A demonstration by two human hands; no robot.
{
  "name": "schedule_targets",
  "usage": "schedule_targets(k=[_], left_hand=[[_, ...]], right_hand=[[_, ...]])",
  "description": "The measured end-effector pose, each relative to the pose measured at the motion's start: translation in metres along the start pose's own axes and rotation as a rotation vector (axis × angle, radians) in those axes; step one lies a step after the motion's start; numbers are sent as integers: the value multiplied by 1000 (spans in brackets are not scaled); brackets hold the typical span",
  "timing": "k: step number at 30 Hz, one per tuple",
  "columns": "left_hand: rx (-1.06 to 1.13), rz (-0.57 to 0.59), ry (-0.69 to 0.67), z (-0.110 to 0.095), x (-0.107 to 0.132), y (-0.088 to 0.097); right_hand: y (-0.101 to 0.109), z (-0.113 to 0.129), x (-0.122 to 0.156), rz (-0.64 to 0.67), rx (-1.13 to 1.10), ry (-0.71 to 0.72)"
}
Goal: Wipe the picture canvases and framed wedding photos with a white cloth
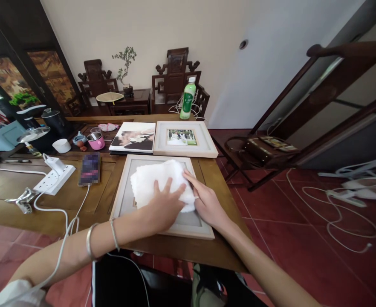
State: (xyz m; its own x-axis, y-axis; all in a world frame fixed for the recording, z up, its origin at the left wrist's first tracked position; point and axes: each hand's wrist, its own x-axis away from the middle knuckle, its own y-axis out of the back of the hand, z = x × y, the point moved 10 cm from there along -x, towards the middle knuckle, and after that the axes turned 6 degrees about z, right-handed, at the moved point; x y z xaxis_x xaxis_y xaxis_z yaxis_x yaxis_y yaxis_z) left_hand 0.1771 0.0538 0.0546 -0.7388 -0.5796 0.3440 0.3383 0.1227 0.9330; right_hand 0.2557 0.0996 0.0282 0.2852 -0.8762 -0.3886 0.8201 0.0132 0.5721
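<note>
A white cloth (149, 179), folded in layers, lies over the middle of a pale wooden picture frame (121, 192) near the table's front edge. My left hand (164, 207) rests on top of the cloth with its fingers spread. At the cloth's right edge, my right hand (207, 202) has its fingers closed around the fabric, and part of them is hidden. The cloth covers most of the frame's inside. Just behind it lie a second framed photo (181, 137) and a white-edged photo album (133, 137).
A green bottle (187, 99) stands at the table's far edge. To the left are a power strip (54, 177), a phone (90, 169) on a cable, a pink cup (96, 140) and a white cup (62, 146). A wooden chair (264, 149) stands right of the table.
</note>
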Motion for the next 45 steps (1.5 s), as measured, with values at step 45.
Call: schedule_targets(k=[45], left_hand=[[-12, 62, 111, 1, 52, -13]], right_hand=[[-10, -8, -3, 72, 88, -92]])
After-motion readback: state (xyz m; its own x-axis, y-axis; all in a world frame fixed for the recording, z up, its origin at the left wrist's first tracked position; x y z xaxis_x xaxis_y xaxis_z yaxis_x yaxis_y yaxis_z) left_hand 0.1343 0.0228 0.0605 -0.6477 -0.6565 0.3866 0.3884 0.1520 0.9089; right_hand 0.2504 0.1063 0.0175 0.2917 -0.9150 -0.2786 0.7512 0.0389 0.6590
